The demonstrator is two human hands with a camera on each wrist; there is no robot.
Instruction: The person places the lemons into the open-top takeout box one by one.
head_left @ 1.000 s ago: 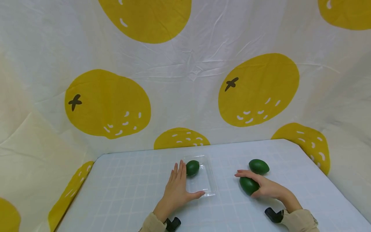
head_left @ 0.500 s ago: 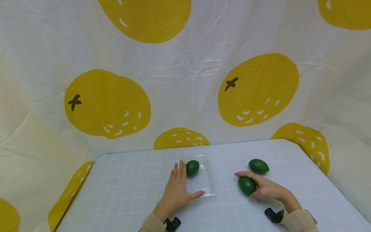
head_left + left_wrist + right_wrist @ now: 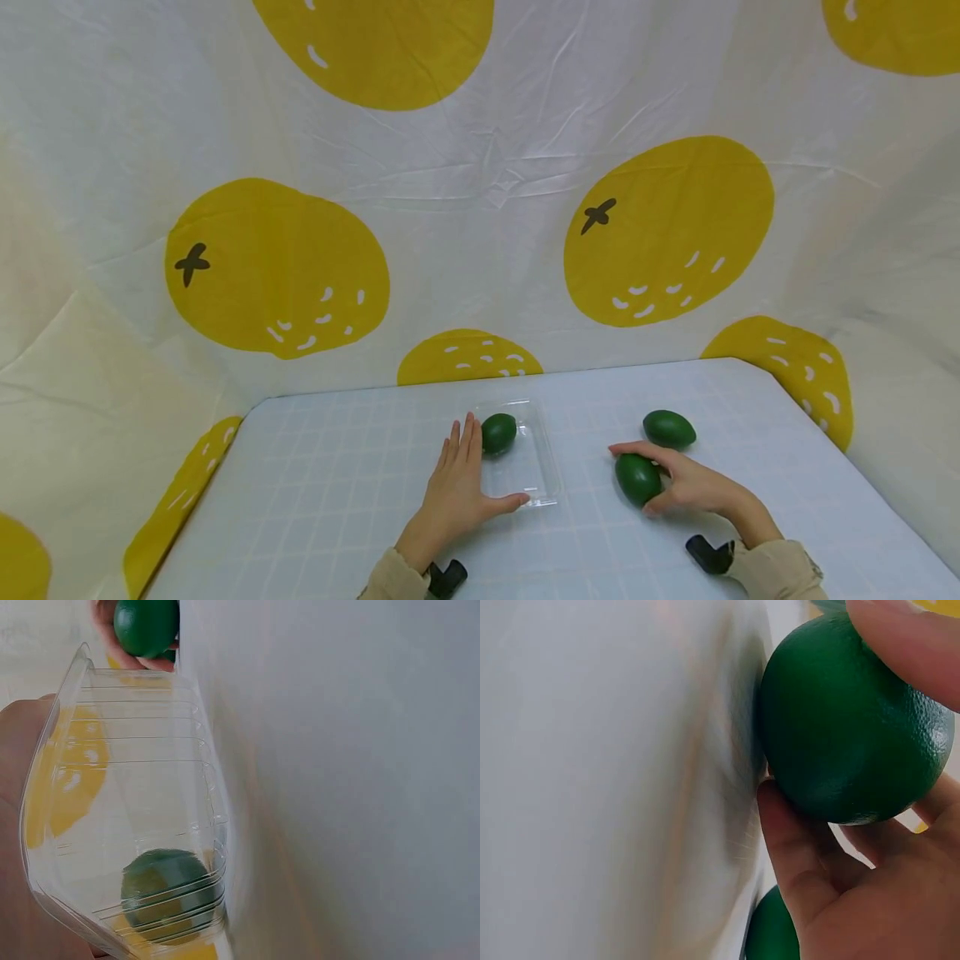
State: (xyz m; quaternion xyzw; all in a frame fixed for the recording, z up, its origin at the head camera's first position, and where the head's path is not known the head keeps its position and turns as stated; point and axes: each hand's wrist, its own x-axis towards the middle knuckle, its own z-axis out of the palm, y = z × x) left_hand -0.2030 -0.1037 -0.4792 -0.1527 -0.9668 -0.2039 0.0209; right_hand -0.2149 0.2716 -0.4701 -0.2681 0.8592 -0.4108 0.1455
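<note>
A clear plastic box [image 3: 517, 477] lies on the table with one green lime [image 3: 498, 434] at its far end. My left hand [image 3: 452, 493] rests along the box's left side, fingers straight and thumb spread along the near edge. Through the box wall in the left wrist view, the same lime [image 3: 165, 896] shows at the bottom. To the right of the box, my right hand [image 3: 697, 487] holds a second lime [image 3: 637, 479] between thumb and fingers. In the right wrist view this lime [image 3: 847, 727] sits close to the table surface. A third lime [image 3: 670, 429] lies just behind that hand.
The table [image 3: 330, 492] has a pale checked cover. Behind and beside it hangs a white cloth [image 3: 480, 250] printed with large yellow fruit. Black wrist devices [image 3: 708, 556] sit at both sleeves.
The lime in my right hand has shifted slightly to the left and turned more upright, with the fingers around it. My left hand, the box and the other limes stay put.
</note>
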